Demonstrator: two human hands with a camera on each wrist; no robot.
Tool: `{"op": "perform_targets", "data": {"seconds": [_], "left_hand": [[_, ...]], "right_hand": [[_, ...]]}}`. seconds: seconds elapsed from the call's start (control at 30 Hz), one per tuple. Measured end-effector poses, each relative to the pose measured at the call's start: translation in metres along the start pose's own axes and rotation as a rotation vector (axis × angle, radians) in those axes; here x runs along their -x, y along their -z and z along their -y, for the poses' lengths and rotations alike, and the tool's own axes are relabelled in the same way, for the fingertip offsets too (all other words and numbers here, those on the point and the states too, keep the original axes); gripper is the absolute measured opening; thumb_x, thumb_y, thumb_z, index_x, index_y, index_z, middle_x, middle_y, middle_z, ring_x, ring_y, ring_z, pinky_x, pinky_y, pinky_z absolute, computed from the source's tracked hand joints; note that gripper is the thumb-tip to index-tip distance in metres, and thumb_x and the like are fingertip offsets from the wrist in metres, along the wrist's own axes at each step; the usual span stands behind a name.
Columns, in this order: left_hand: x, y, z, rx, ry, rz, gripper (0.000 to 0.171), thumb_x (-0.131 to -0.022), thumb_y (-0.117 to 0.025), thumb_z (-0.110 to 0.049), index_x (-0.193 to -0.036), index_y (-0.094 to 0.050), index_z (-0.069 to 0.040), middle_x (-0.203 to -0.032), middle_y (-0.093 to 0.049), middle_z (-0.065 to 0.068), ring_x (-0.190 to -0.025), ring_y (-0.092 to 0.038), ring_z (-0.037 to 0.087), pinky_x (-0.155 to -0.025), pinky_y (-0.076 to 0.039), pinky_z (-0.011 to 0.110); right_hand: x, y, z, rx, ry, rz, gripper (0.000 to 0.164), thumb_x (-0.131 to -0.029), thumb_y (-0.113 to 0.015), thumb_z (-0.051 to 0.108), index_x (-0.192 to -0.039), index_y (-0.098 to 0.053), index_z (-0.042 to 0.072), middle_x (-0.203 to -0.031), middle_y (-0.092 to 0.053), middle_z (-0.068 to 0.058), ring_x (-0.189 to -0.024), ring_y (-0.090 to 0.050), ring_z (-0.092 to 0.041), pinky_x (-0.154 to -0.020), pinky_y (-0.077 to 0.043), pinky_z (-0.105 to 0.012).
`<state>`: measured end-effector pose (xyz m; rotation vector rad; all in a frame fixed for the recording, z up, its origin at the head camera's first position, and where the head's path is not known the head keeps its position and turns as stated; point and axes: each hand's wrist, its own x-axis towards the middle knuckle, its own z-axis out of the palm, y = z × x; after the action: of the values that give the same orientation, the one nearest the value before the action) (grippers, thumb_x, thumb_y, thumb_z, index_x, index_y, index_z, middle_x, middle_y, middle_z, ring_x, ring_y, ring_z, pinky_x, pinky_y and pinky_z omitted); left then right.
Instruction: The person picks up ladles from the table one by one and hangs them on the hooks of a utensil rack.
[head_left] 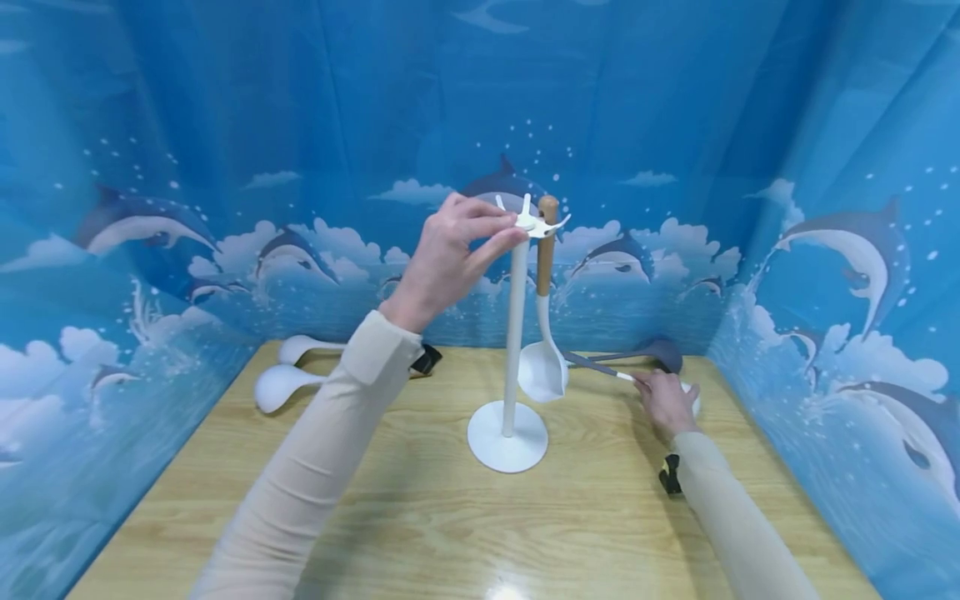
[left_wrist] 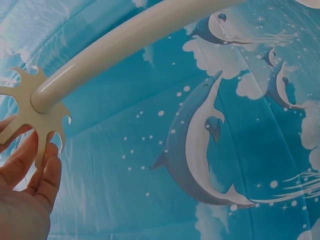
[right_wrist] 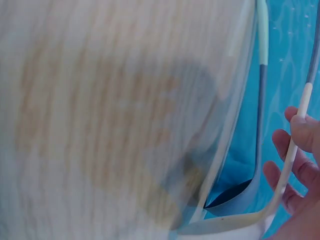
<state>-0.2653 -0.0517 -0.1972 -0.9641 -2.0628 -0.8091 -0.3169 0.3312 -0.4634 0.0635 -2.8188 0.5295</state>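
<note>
My left hand (head_left: 468,242) pinches the hooked top of a white utensil stand (head_left: 515,333); the left wrist view shows thumb and fingers at one hook of its star-shaped rack (left_wrist: 37,117). From the rack's right side hangs a white ladle with a wooden handle (head_left: 545,367), bowl downward. Over at the table's right, my right hand (head_left: 666,404) grips a white ladle with a grey handle (right_wrist: 287,175) by its pale neck. Its bowl is mostly hidden behind the hand in the head view. Just behind lies a dark grey ladle (head_left: 664,354).
Two white ladles, a rear one (head_left: 300,348) and a front one (head_left: 277,387), lie at the table's back left, partly behind my left arm. The wooden table (head_left: 480,525) meets dolphin-print curtains (head_left: 420,100) at the back and sides.
</note>
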Motion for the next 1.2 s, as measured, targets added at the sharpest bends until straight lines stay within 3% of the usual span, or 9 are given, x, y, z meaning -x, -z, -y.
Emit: {"op": "perform_targets", "data": {"seconds": [0.23, 0.37, 0.43, 0.5, 0.77, 0.9, 1.03, 1.2], "left_hand": [[0.0, -0.002, -0.006, -0.029, 0.034, -0.002, 0.031, -0.094, -0.065, -0.031, -0.115, -0.074, -0.011, -0.115, -0.07, 0.008, -0.106, -0.053, 0.023, -0.09, -0.046, 0.039], [0.0, -0.004, -0.009, -0.043, 0.025, -0.023, 0.031, -0.094, -0.065, -0.033, -0.116, -0.073, -0.012, -0.113, -0.071, 0.007, -0.104, -0.053, 0.022, -0.09, -0.045, 0.039], [0.001, -0.006, -0.009, -0.05, 0.024, -0.035, 0.031, -0.094, -0.065, -0.033, -0.115, -0.074, -0.012, -0.113, -0.071, 0.007, -0.102, -0.053, 0.022, -0.089, -0.044, 0.039], [0.002, -0.007, -0.01, -0.055, 0.025, -0.046, 0.031, -0.094, -0.065, -0.033, -0.115, -0.074, -0.012, -0.112, -0.071, 0.007, -0.102, -0.052, 0.022, -0.089, -0.044, 0.039], [0.003, -0.014, -0.014, -0.087, -0.007, -0.118, 0.031, -0.091, -0.069, -0.031, -0.112, -0.075, -0.01, -0.104, -0.071, 0.008, -0.097, -0.05, 0.024, -0.08, -0.046, 0.035], [0.004, -0.018, -0.015, -0.108, -0.016, -0.161, 0.031, -0.089, -0.073, -0.03, -0.111, -0.075, -0.008, -0.1, -0.071, 0.008, -0.095, -0.05, 0.024, -0.078, -0.045, 0.034], [0.004, -0.018, -0.014, -0.134, -0.028, -0.183, 0.031, -0.088, -0.073, -0.031, -0.11, -0.076, -0.008, -0.098, -0.072, 0.007, -0.098, -0.052, 0.024, -0.082, -0.046, 0.035], [0.004, -0.017, -0.013, -0.154, -0.054, -0.185, 0.031, -0.09, -0.071, -0.035, -0.109, -0.076, -0.009, -0.101, -0.074, 0.007, -0.108, -0.057, 0.024, -0.096, -0.047, 0.035]], "right_hand": [[0.0, 0.004, 0.002, -0.073, 0.012, -0.024, 0.029, -0.102, -0.053, 0.02, -0.126, -0.066, 0.011, -0.111, -0.067, -0.02, -0.112, -0.056, -0.049, -0.095, -0.005, -0.088], [0.002, 0.007, 0.004, -0.101, 0.032, -0.068, 0.03, -0.102, -0.052, 0.02, -0.126, -0.066, 0.008, -0.109, -0.067, -0.019, -0.098, -0.06, -0.045, -0.091, -0.03, -0.077], [0.002, 0.009, 0.006, -0.121, 0.056, -0.093, 0.03, -0.102, -0.053, 0.019, -0.125, -0.066, 0.005, -0.105, -0.067, -0.019, -0.088, -0.062, -0.041, -0.08, -0.041, -0.066], [0.002, 0.009, 0.009, -0.147, 0.087, -0.118, 0.03, -0.101, -0.054, 0.018, -0.123, -0.067, 0.002, -0.101, -0.067, -0.019, -0.082, -0.062, -0.038, -0.071, -0.045, -0.057], [0.005, 0.011, 0.025, -0.229, 0.137, -0.17, 0.027, -0.1, -0.057, 0.012, -0.122, -0.067, 0.0, -0.097, -0.068, -0.019, -0.079, -0.061, -0.033, -0.067, -0.045, -0.048], [0.006, 0.013, 0.032, -0.262, 0.146, -0.209, 0.028, -0.099, -0.057, 0.011, -0.123, -0.066, -0.001, -0.098, -0.068, -0.021, -0.084, -0.062, -0.037, -0.071, -0.046, -0.05], [0.005, 0.018, 0.042, -0.324, 0.139, -0.234, 0.03, -0.1, -0.056, 0.012, -0.126, -0.064, -0.001, -0.099, -0.067, -0.022, -0.089, -0.06, -0.038, -0.076, -0.045, -0.049], [0.006, 0.025, 0.057, -0.399, 0.092, -0.237, 0.034, -0.102, -0.054, 0.02, -0.13, -0.062, 0.003, -0.101, -0.065, -0.017, -0.089, -0.055, -0.027, -0.075, -0.04, -0.036]]}}
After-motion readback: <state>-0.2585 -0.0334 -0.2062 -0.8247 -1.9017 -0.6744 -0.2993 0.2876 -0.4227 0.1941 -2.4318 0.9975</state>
